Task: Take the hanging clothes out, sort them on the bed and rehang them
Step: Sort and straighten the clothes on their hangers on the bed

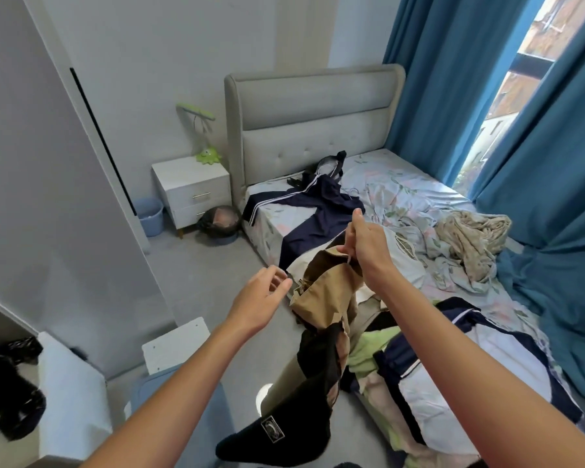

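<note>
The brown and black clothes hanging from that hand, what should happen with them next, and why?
Probably the left hand, open and close beside them, should take hold of the brown and black clothes to steady them. The right hand alone pinches them up by what looks like a hanger, and they dangle past the edge of the bed, not yet laid down for sorting.

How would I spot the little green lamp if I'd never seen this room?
Find the grey padded headboard. Just left of it stands a white two-drawer nightstand. The green lamp sits on top: bright lime, a cartoon creature base, the only green thing there.
</note>
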Available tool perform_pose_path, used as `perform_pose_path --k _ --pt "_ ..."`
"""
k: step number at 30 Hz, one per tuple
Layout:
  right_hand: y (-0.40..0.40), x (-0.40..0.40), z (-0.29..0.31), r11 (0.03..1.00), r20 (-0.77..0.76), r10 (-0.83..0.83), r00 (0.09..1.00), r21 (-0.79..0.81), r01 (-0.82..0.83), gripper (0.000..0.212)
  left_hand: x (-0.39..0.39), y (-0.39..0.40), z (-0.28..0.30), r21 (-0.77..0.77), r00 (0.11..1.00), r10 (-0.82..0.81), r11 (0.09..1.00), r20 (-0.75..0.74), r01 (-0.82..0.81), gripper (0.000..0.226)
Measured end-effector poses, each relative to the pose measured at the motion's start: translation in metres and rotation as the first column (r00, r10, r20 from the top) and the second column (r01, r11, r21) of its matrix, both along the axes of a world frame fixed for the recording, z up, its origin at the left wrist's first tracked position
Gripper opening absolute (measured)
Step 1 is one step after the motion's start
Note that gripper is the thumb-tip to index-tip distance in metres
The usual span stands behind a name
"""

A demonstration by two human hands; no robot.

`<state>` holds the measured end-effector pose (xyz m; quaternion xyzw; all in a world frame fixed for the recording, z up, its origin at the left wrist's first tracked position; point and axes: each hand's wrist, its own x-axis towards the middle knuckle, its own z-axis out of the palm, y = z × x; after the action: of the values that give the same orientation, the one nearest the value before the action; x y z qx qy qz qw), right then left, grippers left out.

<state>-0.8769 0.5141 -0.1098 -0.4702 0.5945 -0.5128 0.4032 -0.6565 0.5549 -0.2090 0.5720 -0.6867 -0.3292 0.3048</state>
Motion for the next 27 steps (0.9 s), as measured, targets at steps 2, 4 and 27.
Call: perform_pose_path --k 2,4,27 --pt "-0.007 -0.011 0.004 0.998 0.013 0.063 0.998 -0.005 -0.063 0.063 -0.015 -0.016 -0.002 -0.018 0.999 -0.04 0.999 -0.008 0.04 0.022" --pt "-0.015 -0.023 0.006 0.991 0.033 0.136 0.99 -0.014 -0.135 0.062 -0.031 -0.034 -0.002 -0.034 0.997 -0.071 0.997 0.01 0.071 0.034" --pt "-0.175 -0.141 -0.015 0.975 0.223 0.22 0.95 -0.066 -0.21 0.059 -0.145 -0.242 -0.005 -0.06 0.968 -0.093 0.992 0.234 0.11 0.084"
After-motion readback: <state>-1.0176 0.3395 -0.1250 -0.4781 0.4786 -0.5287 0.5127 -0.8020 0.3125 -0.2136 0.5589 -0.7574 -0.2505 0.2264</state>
